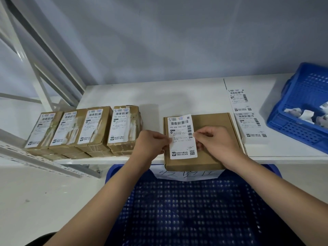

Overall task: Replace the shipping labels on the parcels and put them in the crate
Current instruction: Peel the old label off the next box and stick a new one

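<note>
Label [182,137] is pinched at mid-height by left grip [152,142] and right grip [212,139], long axis running front-to-back over parcel [209,139] on bench [177,96].

The white table [177,96] has bare room along its back, from about ten o'clock to one o'clock, and a hand could slide there. At nine o'clock a row of four taped parcels [85,130] stands side by side and blocks the left. A thin gap lies between that row and the brown box [204,144] in the middle. Both hands, the left hand [150,141] and the right hand [213,139], sit over that box. At two o'clock, label sheets [246,114] lie flat just beside it. At three o'clock a blue basket [300,110] walls off the right edge. At six o'clock the big blue crate [186,210] lies open below the arms.
</note>
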